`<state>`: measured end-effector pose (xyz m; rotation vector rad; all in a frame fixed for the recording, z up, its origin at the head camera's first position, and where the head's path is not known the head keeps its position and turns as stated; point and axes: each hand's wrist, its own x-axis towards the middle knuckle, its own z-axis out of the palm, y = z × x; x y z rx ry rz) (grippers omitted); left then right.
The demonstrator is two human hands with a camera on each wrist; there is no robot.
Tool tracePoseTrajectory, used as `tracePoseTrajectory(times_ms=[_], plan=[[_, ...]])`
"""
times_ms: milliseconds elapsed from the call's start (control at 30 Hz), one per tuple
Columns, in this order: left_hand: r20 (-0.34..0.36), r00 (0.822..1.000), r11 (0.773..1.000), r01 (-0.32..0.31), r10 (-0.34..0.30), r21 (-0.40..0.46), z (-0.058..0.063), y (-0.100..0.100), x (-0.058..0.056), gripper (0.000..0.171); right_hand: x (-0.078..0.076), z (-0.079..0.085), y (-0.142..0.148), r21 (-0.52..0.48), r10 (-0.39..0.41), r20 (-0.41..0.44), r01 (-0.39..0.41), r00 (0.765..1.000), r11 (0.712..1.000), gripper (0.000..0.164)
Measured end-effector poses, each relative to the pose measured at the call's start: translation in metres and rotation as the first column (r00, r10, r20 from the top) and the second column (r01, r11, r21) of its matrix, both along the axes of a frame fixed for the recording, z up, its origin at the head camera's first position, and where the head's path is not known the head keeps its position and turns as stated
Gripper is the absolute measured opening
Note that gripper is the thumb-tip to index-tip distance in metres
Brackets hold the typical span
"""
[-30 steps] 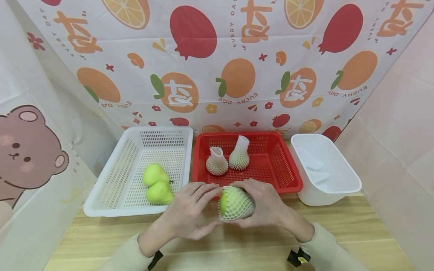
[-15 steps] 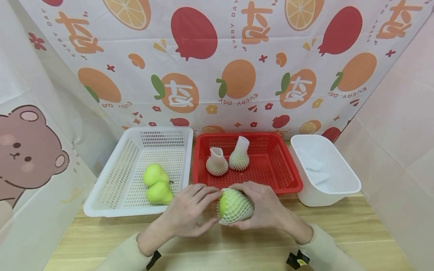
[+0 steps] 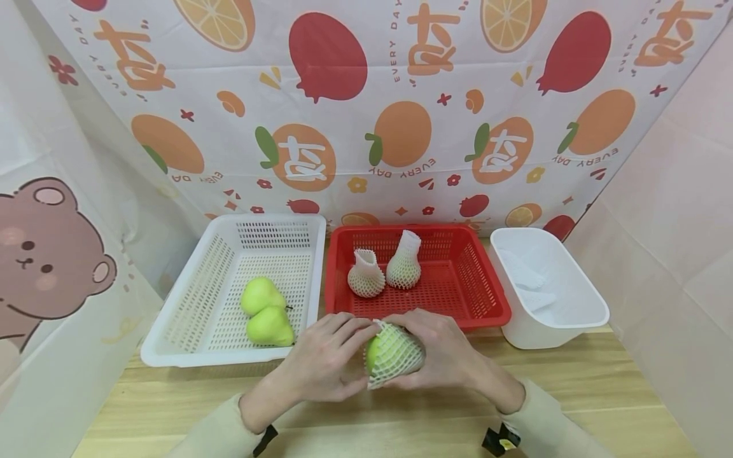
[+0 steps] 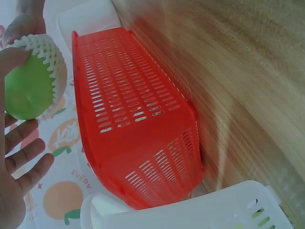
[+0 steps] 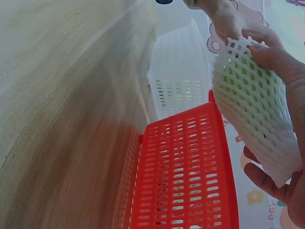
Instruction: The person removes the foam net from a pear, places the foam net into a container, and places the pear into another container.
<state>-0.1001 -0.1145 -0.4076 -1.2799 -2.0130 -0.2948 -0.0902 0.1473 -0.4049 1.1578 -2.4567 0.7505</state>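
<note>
A green pear (image 4: 28,90) in a white foam net sleeve (image 3: 399,353) is held between both hands in front of the red basket. My right hand (image 3: 441,350) grips it from the right, with the thumb and fingers round the netted body. My left hand (image 3: 323,359) pinches the net's open rim between thumb and fingertips, its other fingers spread in the left wrist view. The pear's bare round end shows toward the left hand. In the right wrist view, the foam net (image 5: 252,95) narrows to a loose tail near the right palm.
The red basket (image 3: 492,280) holds two netted pears (image 3: 366,280). On the left, a white basket (image 3: 189,280) contains two bare pears (image 3: 270,326). A white bin (image 3: 552,334) with foam nets (image 3: 527,275) stands at right, all on a wooden table (image 3: 578,394).
Both hands and the pear have shifted slightly toward the person. The net's lower rim has been drawn down and left by the left hand. The baskets have stayed put.
</note>
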Motion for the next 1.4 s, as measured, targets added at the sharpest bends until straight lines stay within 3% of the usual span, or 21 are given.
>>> tracePoseTrajectory(times_ms=[467, 900, 1033, 1400], plan=[[0.005, 1.000, 1.000, -0.016, 0.016, 0.002, 0.003, 0.003, 0.000, 0.093, 0.000, 0.006, -0.003, 0.057, 0.010, -0.006, -0.010, 1.000, 0.998, 0.088], [0.021, 1.000, 1.000, 0.008, -0.008, 0.022, 0.011, -0.003, -0.004, 0.087, 0.000, 0.015, 0.008, 0.125, -0.012, -0.101, 0.025, 0.995, 0.992, 0.079], [0.021, 1.000, 1.000, -0.013, 0.012, 0.025, 0.015, -0.009, -0.004, 0.089, 0.000, 0.019, 0.014, 0.149, -0.031, -0.114, 0.048, 0.993, 0.988, 0.077], [0.022, 0.996, 0.996, -0.083, 0.083, 0.014, 0.028, -0.039, -0.005, 0.089, 0.004, 0.038, 0.040, 0.362, -0.129, -0.074, 0.147, 0.989, 0.921, 0.067]])
